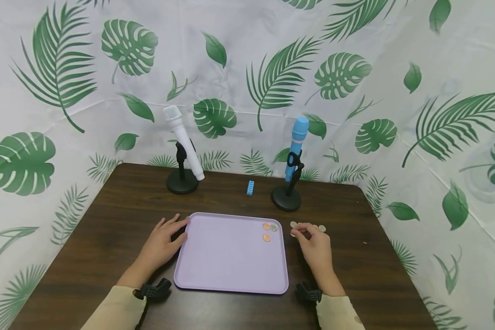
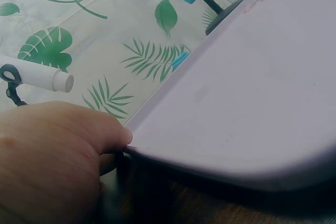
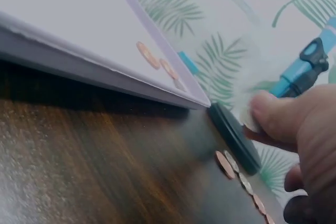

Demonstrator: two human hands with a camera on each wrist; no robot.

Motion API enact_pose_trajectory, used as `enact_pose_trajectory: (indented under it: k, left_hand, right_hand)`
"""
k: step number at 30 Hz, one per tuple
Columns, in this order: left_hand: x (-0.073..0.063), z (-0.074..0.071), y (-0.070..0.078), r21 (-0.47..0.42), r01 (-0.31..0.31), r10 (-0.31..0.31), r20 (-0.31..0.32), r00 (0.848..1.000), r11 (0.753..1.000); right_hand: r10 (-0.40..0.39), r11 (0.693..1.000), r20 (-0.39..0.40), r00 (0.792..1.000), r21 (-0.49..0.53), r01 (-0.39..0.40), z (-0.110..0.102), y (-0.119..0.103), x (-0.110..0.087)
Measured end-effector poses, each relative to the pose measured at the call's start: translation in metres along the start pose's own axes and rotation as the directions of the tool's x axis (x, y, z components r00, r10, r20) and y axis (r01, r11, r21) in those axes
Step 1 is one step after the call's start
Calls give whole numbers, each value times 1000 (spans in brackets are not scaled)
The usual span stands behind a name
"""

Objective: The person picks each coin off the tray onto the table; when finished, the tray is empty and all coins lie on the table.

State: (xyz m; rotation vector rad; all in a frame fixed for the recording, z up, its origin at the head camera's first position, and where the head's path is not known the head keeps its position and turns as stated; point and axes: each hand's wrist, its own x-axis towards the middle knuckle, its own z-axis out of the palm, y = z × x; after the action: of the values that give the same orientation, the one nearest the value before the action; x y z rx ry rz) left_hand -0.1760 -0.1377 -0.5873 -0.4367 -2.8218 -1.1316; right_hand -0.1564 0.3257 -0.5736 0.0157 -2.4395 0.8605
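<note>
A lilac tray (image 1: 227, 261) lies on the dark wood table. My left hand (image 1: 162, 243) rests at its left side, fingers extended and tips touching the rim. Two copper coins (image 1: 266, 238) and a silvery coin (image 1: 274, 228) lie inside the tray near its right back corner. Just right of the tray, my right hand (image 1: 315, 245) pinches a silvery coin (image 3: 249, 120) between thumb and finger, raised over the table in the right wrist view. Below it, several copper and silvery coins (image 3: 245, 183) lie in a row, partly hidden by the hand in the head view.
Behind the tray stand a white microphone (image 1: 185, 142) on a black stand (image 1: 182, 182) and a blue microphone (image 1: 296, 146) on another black stand (image 1: 286, 199). A small blue block (image 1: 250, 187) lies between them. A leaf-print cloth (image 1: 231, 55) hangs behind the table.
</note>
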Motion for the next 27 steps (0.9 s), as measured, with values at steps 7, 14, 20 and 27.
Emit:
enact_pose_trajectory:
  k: [7, 14, 20, 27]
  left_hand:
    - [0, -1, 1, -2, 3, -3, 6, 1000, 1000]
    - [0, -1, 2, 2, 2, -2, 1, 1000, 1000]
    - [0, 0, 0, 1, 2, -2, 2, 1000, 1000]
    - [1, 2, -2, -4, -3, 3, -6, 1000, 1000]
  right_hand:
    - [153, 988, -120, 981, -4, -155, -6, 4, 2]
    - [233, 971, -67, 970, -27, -236, -8, 8, 4]
    - [318, 945, -9, 948, -77, -317, -9, 13, 4]
    - [339, 936, 53, 939, -121, -331, -8, 16, 3]
